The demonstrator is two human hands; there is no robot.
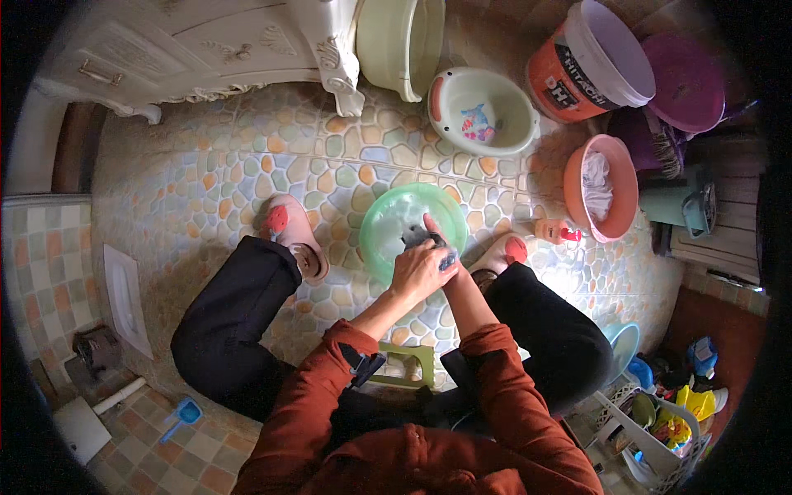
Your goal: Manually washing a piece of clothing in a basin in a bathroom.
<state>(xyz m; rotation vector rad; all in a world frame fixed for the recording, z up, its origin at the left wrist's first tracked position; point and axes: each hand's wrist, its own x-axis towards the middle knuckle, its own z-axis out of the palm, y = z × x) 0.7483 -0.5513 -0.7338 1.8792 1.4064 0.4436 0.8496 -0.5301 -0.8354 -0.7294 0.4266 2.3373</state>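
Note:
My left hand (418, 268) is closed over a wet, dark grey cloth (417, 237), pressing it against my right hand (454, 276). The cloth is bunched, and its exact kind cannot be made out. In my right hand the cloth lies across the palm, one digit pointing up past it; the other fingers are mostly hidden. Both hands are over the near right part of a light green basin (370, 256), which holds cloudy, sudsy water (388, 231). The basin stands on the floor between my feet.
Right of the basin are a bottle with a red cap (551, 231) and a coral basin (577, 198) holding white cloth. Farther off stand a pale baby tub (450, 132) and a large bucket (549, 74). A green stool (425, 363) is beneath me; a crate (643, 470) sits at lower right.

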